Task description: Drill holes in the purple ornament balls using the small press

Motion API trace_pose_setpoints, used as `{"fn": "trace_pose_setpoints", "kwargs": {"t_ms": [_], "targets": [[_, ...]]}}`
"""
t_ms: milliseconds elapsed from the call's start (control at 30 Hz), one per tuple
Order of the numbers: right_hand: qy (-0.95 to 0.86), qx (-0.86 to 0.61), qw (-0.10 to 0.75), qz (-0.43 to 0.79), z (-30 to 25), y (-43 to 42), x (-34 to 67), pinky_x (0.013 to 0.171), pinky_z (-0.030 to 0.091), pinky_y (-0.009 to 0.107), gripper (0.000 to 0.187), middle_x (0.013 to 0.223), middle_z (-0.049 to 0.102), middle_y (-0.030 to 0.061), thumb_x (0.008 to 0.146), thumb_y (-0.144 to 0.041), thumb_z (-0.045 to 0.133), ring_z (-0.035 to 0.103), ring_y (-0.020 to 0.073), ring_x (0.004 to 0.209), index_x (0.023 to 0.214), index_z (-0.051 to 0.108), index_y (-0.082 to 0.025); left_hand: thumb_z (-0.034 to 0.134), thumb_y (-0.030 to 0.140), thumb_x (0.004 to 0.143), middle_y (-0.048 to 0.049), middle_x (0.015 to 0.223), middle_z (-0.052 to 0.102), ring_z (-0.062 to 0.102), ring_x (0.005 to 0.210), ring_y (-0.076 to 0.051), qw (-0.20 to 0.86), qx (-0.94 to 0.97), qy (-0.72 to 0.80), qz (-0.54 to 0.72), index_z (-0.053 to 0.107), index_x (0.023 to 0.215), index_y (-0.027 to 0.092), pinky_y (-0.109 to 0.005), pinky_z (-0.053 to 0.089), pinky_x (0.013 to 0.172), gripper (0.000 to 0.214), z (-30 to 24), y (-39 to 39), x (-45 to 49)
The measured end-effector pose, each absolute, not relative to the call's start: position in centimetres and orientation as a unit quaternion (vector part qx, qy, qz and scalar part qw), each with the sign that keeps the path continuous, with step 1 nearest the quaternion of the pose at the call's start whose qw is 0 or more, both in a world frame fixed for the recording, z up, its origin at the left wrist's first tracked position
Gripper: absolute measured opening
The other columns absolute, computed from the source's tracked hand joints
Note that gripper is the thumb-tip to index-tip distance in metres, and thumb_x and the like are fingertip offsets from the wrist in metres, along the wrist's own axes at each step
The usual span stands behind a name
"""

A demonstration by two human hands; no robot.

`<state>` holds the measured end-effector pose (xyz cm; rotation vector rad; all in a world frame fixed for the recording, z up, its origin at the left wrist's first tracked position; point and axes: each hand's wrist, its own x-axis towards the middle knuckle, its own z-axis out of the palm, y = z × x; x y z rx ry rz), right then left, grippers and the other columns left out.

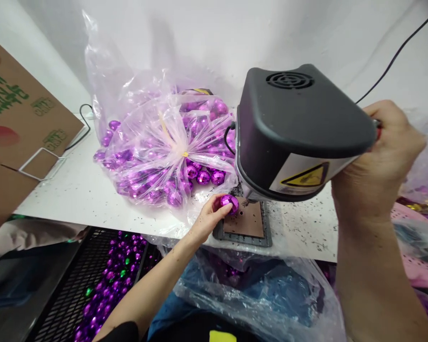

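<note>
Left hand (pixel 209 219) pinches one purple faceted ball (pixel 229 203) between thumb and fingertips, holding it at the far left corner of the brown pad (pixel 248 221), right under the nose of the black machine (pixel 296 133). Right hand (pixel 381 161) is clenched around something at the machine's right end; I see only a small dark and red tip poking past the knuckles, so I cannot tell just what it grasps. The pad sits in a dark frame at the near edge of the white table (pixel 82 194), which is speckled with dark flecks. Just left of the machine lies a clear plastic bag (pixel 157 137) stuffed with more purple balls, its lower edge touching the left wrist area. Far left, a cardboard box (pixel 17 123) with green print leans over the table edge. Below the table, near left, a black crate (pixel 74 294) holds purple and a few green balls. A black cable (pixel 399 50) runs up the far wall on the right.
</note>
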<state>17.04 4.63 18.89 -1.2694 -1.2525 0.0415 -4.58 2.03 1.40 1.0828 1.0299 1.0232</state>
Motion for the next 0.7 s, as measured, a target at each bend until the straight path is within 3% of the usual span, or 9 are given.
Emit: {"fn": "trace_pose_setpoints", "kwargs": {"t_ms": [133,500,700], "targets": [[-0.560,-0.538,0.629,0.026,18.4,4.8,17.3,0.054,0.020,0.014,0.029,0.063,0.039,-0.0058,0.087,-0.032,0.064,0.032,-0.0039,0.061,0.076,0.050,-0.009,0.075,0.044,0.085,-0.0064,0.114,0.068,0.063,0.109,-0.023,0.576,0.530,0.428,0.453,0.061,0.120,0.020,-0.037,0.048,0.097,0.044,0.5,1.8,-3.4],[-0.566,-0.544,0.619,0.013,18.1,4.8,17.6,0.058,0.025,0.016,0.031,0.065,0.040,-0.0054,0.088,-0.036,0.063,0.034,-0.0030,0.063,0.077,0.050,-0.010,0.070,0.036,0.093,-0.0130,0.130,0.065,0.057,0.123,-0.031,0.272,0.745,0.473,0.384,0.054,0.132,0.019,-0.049,0.042,0.106,0.046,-1.2,0.8,-1.9],[-0.570,-0.535,0.624,0.022,18.0,5.0,17.8,0.058,0.026,0.015,0.032,0.066,0.041,-0.0046,0.089,-0.038,0.062,0.034,-0.0021,0.063,0.077,0.051,-0.010,0.069,0.036,0.094,-0.0129,0.134,0.063,0.055,0.127,-0.031,0.232,0.783,0.441,0.371,0.050,0.135,0.020,-0.052,0.034,0.115,0.048,-1.3,0.6,-1.6]]}}
